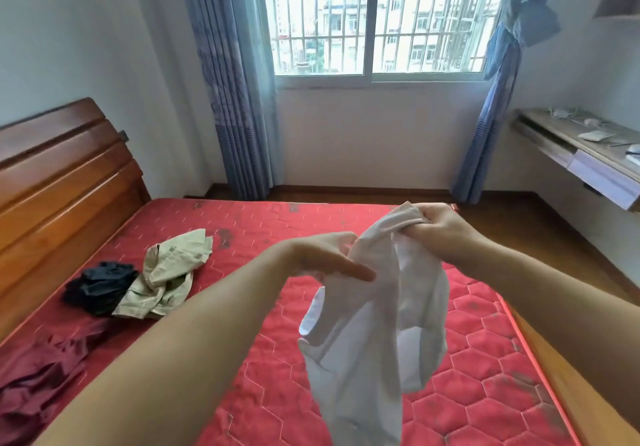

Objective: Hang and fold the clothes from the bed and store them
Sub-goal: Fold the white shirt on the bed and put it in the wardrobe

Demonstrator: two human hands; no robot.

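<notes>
White garment [377,324] hangs above red mattress [485,359], right hand [440,234] fingers clamped on its top, left hand [325,258] pinching it. At 9 o'clock: beige [166,272], black [100,286], maroon [38,376] clothes.

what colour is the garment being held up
White, seen clearly in the head view, held above the red mattress.

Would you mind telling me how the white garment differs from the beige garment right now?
The white garment hangs in the air above the red mattress, while the beige garment lies on it. The left hand and right hand both grip the white one; nothing holds the beige one. The beige garment touches a black garment; the white one touches no other clothing. Both are crumpled and unfolded.
</notes>
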